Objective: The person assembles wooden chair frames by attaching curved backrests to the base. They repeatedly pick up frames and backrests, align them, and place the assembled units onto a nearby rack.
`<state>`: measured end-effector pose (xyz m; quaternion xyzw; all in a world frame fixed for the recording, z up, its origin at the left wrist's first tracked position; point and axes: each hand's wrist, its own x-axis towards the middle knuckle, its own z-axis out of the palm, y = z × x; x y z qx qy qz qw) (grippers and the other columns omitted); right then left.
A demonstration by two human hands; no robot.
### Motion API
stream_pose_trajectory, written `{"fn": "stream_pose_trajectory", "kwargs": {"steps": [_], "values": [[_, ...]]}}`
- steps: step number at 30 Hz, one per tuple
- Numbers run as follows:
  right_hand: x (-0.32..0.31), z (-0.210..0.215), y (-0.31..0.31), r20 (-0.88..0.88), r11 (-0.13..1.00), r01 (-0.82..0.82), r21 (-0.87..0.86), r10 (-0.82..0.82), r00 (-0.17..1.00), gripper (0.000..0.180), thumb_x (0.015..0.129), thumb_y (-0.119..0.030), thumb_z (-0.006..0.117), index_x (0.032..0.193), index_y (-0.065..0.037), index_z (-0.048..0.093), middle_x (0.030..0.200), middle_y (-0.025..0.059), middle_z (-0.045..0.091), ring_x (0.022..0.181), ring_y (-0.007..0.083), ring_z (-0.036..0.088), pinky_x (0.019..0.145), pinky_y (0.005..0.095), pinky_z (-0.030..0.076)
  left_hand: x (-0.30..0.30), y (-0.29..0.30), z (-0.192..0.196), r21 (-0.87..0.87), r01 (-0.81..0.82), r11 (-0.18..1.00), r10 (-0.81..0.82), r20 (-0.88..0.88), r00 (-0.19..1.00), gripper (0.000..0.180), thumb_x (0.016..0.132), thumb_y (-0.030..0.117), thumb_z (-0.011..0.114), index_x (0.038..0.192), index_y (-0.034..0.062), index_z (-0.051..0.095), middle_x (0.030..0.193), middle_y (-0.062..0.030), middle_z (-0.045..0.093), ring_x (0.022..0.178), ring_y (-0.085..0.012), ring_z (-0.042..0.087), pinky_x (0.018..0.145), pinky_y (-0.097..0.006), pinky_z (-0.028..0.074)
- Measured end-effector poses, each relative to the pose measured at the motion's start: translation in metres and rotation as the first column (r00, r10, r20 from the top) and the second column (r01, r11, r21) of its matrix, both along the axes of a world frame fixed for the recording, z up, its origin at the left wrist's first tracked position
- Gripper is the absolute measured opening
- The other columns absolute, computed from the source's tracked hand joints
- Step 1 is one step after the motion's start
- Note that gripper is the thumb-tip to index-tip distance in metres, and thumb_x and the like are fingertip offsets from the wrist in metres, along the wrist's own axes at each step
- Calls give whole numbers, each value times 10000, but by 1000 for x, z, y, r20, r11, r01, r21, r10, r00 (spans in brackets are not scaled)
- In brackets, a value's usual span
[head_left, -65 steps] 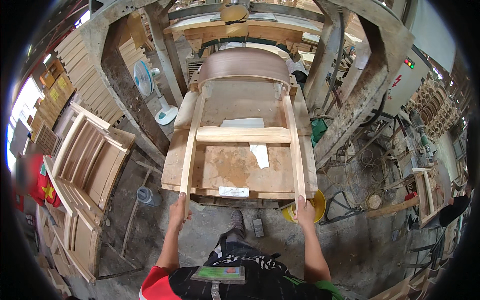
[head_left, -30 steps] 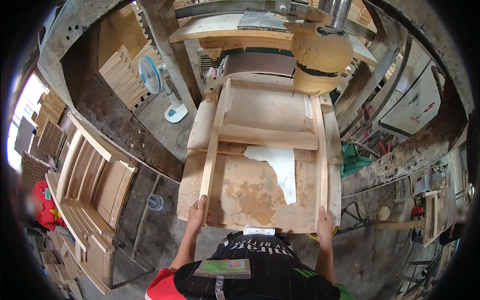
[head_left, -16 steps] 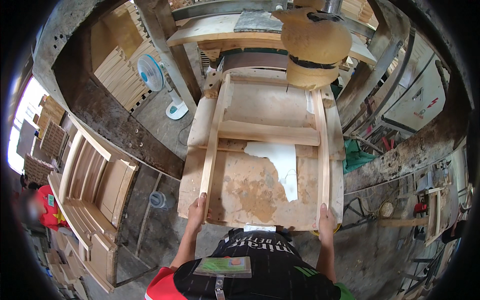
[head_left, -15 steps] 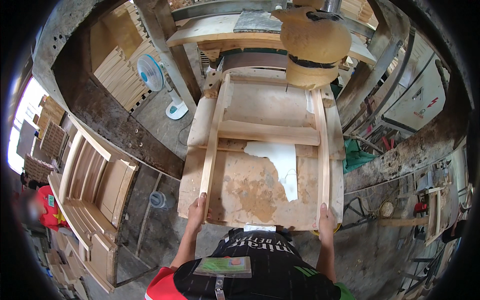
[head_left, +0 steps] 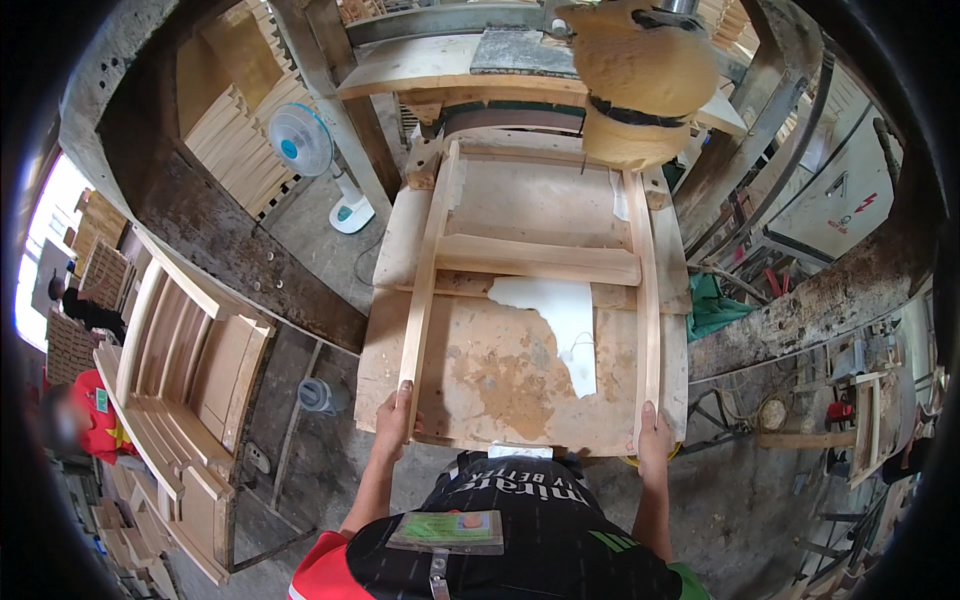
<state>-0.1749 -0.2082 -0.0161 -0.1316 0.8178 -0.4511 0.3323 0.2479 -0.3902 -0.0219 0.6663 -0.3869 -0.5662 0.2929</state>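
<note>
A pale wooden frame (head_left: 540,260) with two long side rails and crosspieces lies on a worn plywood board (head_left: 480,370). My left hand (head_left: 396,414) is closed around the near end of its left rail, thumb on top. The near end of the right rail is gripped the same way by my right hand (head_left: 652,434). Between the rails, a torn white sheet (head_left: 565,330) lies on the board. A yellowish, rounded dust-coated machine part (head_left: 640,90) hangs over the frame's far right corner. Wooden blocks (head_left: 423,163) flank the frame's far end.
Rusty metal beams (head_left: 240,230) surround the workplace. To the left stand a fan (head_left: 300,140), a grey bucket (head_left: 318,396) and stacked curved wooden parts (head_left: 180,370). A person in red (head_left: 95,410) is at far left. A grey cabinet (head_left: 835,200) stands to the right.
My view has shifted slightly. Both hands keep their hold on the rails, and the frame stays in nearly the same place under the machine part. A second person shows at far left.
</note>
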Motion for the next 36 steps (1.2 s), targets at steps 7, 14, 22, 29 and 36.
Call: {"fn": "stream_pose_trajectory", "kwargs": {"steps": [7,14,22,29,36], "values": [[-4,0,1,-12,999,11,-34,-11,1000,500,1051,-496,565,1124,-13,671,776,51,598,648,141,587,508,295,509,0,-2,6,2,33,999,-33,5,999,660,1017,642,523,1103,4,669,689,-77,637,519,-134,595,447,-289,431],[-1,6,1,3,999,22,-41,-22,1000,517,1045,-510,572,1121,-8,670,775,71,608,616,148,582,500,296,500,-1,-2,10,-6,46,999,-46,4,999,650,1024,629,529,1084,-2,672,685,-75,624,525,-133,586,478,-282,451],[1,8,-1,-44,999,40,-11,-41,998,561,1028,-546,585,1109,2,673,771,79,609,609,163,586,500,300,505,-2,-2,13,-26,36,999,-37,-29,999,630,1040,592,535,1090,-19,676,692,-68,612,565,-129,586,509,-280,477],[1,10,0,-40,997,62,38,-61,997,571,1024,-544,590,1139,9,673,770,79,609,598,163,585,505,301,512,-1,-3,10,-38,31,999,-32,-16,999,633,1038,594,538,1095,-21,674,692,-72,609,553,-133,586,497,-282,476],[0,12,-2,-23,998,58,37,-58,998,589,1014,-557,604,1150,13,666,765,89,611,582,152,596,501,286,500,0,0,6,-61,40,997,-42,-26,999,666,1024,619,541,1087,-32,664,689,-77,604,534,-139,586,479,-287,468]]}}
